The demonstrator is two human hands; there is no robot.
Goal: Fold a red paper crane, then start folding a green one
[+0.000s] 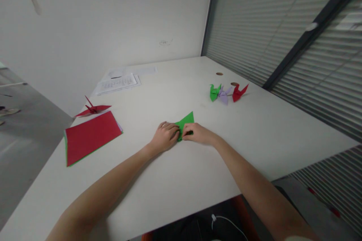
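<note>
A folded piece of green origami paper [186, 119] lies on the white table between my hands, one pointed corner showing beyond them. My left hand [166, 135] rests on its left side with the fingers curled over the edge, pressing it down. From the right, my right hand [198, 134] pinches the near part of the paper between thumb and fingers. The lower folds are partly hidden under the fingertips.
A stack of coloured paper [93, 135], red on top, lies at the left beside a red paper crane [92, 110]. Green [215, 92], lilac [224, 95] and red [239, 93] cranes stand at the back right. Printed sheets [118, 83] lie at the back left. Window blinds border the right.
</note>
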